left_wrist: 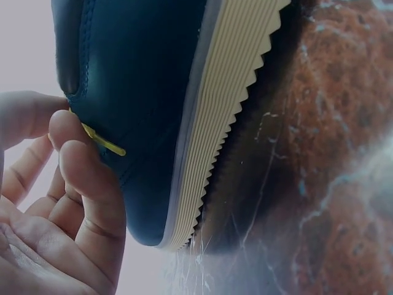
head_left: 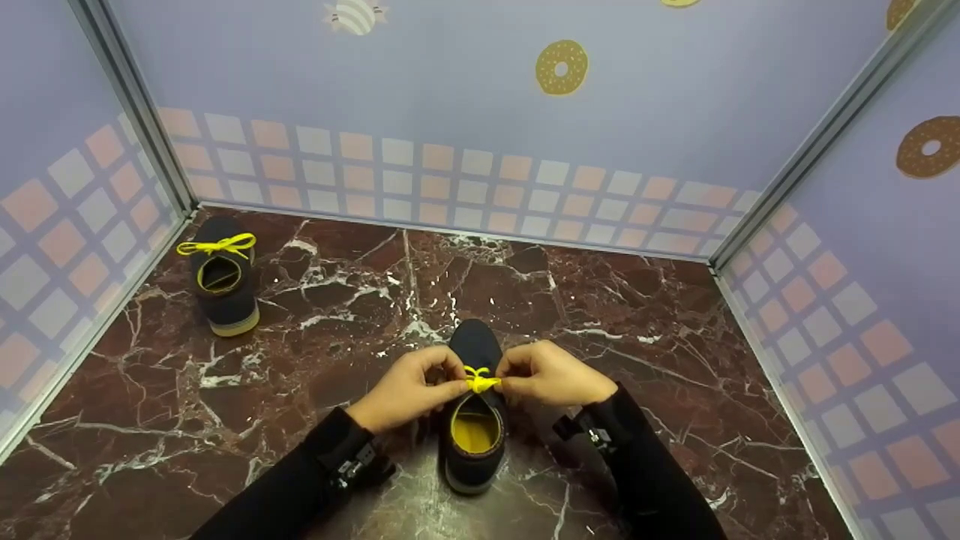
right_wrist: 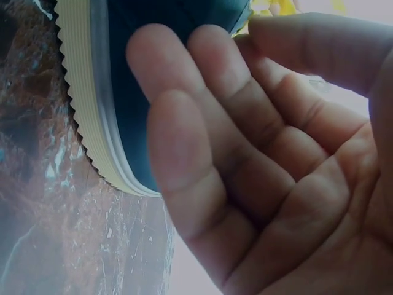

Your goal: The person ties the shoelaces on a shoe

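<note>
A dark shoe (head_left: 475, 341) with a yellow lining stands on the floor between both hands, its toe pointing away. Its yellow shoelace (head_left: 482, 383) is gathered in a knot with loops over the tongue. From the left side, my left hand (head_left: 416, 386) pinches the lace between thumb and finger; a lace tip (left_wrist: 109, 142) pokes out past those fingers in the left wrist view. On the other side, my right hand (head_left: 555, 375) pinches the lace at the knot's right, the remaining fingers curled beside the shoe's upper (right_wrist: 132, 104). The right wrist view shows only a little yellow lace (right_wrist: 264, 7).
A second dark shoe (head_left: 229, 304) stands at the far left, with its yellow lace tied in a bow (head_left: 221, 245). Patterned wall panels (head_left: 480, 127) enclose the brown marbled floor (head_left: 345, 300) at the back, left and right.
</note>
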